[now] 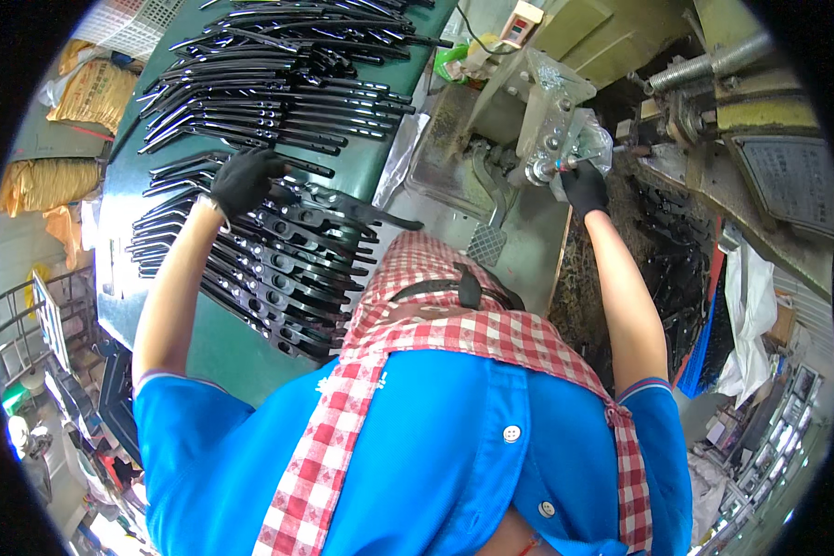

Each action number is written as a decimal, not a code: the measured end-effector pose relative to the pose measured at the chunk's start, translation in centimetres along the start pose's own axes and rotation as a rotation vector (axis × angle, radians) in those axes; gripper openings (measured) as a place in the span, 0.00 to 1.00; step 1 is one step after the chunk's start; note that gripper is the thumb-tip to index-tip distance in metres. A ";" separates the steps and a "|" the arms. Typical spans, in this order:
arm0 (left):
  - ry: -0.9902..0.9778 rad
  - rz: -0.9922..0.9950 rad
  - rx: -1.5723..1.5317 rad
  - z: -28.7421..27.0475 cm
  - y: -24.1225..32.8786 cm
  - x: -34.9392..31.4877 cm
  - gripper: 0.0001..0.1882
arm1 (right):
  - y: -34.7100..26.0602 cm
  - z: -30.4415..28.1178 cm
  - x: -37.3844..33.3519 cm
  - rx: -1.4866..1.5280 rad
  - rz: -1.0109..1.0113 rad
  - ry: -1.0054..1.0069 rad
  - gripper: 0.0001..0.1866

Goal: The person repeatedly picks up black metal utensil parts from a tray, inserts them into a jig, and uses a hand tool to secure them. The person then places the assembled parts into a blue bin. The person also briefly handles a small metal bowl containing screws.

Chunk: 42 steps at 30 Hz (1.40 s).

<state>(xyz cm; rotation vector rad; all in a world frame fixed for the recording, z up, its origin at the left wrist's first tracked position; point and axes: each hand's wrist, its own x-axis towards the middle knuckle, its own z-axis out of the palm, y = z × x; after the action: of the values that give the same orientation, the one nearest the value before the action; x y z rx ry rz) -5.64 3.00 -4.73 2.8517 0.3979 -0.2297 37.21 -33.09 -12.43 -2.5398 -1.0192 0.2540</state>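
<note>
My left hand point(246, 183), in a black glove, is over the green table point(241, 357), its fingers curled down on a black metal bar among the rows. Whether the bar is lifted or still lying there I cannot tell. Close by it lies a flat black lever-like piece point(366, 209) reaching past the table's edge. My right hand point(584, 188), also gloved in black, is closed at a silver round metal fitting point(539, 170) on the machine. Clear plastic film point(591, 139) wraps around there. What its fingers pinch is hidden.
Bent black bars point(278, 83) fill the table's far part; black brackets with holes point(278, 269) lie nearer. A foot pedal point(486, 243) sits below the machine point(788, 176). More black parts point(667, 259) lie at right. Sacks point(93, 93) stand at left.
</note>
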 end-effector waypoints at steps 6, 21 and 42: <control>0.319 -0.450 -0.094 3.7 -2.9 -4.2 0.16 | -0.7 -3.9 -1.2 1.014 0.122 -0.023 0.14; -0.101 -0.195 -0.075 1.3 -2.1 2.0 0.15 | -10.2 -11.9 -3.9 0.881 0.205 -0.222 0.11; 0.392 -0.065 -0.685 1.6 3.7 4.0 0.16 | 21.5 -7.2 -15.8 -0.162 0.869 0.117 0.31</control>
<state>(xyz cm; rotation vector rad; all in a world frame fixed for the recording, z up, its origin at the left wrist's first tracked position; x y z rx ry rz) -0.93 0.14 -6.14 2.1912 0.5213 0.3911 41.44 -60.35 -14.61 -2.9504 0.1689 0.2503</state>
